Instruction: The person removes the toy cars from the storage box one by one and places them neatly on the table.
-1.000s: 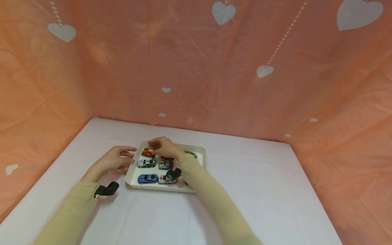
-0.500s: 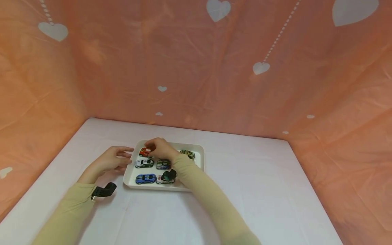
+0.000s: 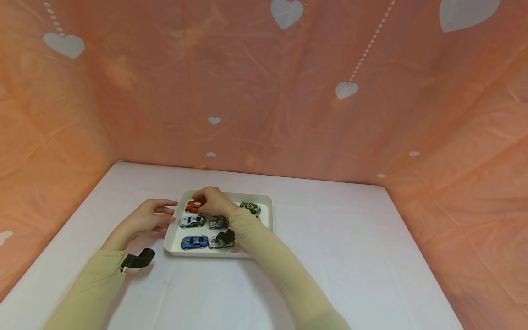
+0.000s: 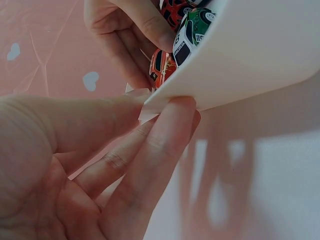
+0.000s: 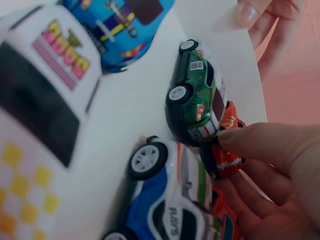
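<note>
A red toy car (image 3: 192, 206), glossy, with pale jagged markings and dark windows, sits in the far left corner of a white tray (image 3: 172, 243), its right end pinched between thumb and fingers of the right hand (image 3: 215, 201). Whether its wheels touch the tray floor, I cannot tell. The left hand (image 3: 144, 216) grips the tray's left rim. Just in front of the red toy car I see a white-and-green car (image 3: 192, 222), with a multicoloured car (image 3: 218, 222) to its right; nearer the person stand a blue car (image 3: 194, 242) and a white car (image 3: 215, 243), the latter partly covered by a dark wrist camera (image 3: 225, 239). The right sleeve (image 3: 272, 261) crosses the tray, blocking my head view of its right side; a green-patterned car (image 3: 250, 207) shows past it. Around lies the white counter (image 3: 350, 256), backed by orange cloth (image 3: 247, 91) with white hearts.
</note>
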Demonstrator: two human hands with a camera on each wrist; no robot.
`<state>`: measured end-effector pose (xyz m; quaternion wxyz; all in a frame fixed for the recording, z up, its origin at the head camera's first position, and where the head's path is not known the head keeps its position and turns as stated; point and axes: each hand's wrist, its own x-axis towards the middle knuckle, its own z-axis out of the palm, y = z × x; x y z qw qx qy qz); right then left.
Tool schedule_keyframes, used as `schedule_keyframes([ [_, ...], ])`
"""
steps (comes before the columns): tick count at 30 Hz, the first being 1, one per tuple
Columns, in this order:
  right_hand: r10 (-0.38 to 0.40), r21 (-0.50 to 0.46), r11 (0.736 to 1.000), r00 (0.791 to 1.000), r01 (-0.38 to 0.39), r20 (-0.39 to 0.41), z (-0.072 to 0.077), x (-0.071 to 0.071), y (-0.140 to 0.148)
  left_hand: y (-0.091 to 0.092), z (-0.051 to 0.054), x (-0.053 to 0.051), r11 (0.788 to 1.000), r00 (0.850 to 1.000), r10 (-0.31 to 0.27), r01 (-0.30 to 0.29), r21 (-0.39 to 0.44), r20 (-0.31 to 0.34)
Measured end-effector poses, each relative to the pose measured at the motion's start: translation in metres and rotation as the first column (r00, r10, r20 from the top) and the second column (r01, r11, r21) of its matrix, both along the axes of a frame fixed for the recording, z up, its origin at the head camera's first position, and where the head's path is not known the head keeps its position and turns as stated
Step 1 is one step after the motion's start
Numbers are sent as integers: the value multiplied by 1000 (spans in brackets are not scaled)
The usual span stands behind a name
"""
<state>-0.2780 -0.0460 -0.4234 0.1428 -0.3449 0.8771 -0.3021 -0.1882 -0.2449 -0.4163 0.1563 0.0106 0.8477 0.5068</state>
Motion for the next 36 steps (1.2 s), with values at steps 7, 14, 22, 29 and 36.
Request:
schedule_keyframes([
  [7,9,-30,1000,999,-8,47,2,-2,7,0,-1,-1,1000,1000,0,0,8,2],
  [14,35,-43,999,999,-33,41,12,-4,25,0,0,-1,1000,1000,-1,1,-4,2],
  [22,62,-82,995,998,-59,33,28,-8,58,1,1,-1,1000,1000,-3,3,6,1],
  [29,65,-126,990,996,-57,62,44,-6,91,2,-2,-4,1000,1000,-6,5,-11,-15],
  [36,76,-163,984,996,-67,53,57,-1,123,1,-2,-5,1000,999,-16,15,-14,-27],
])
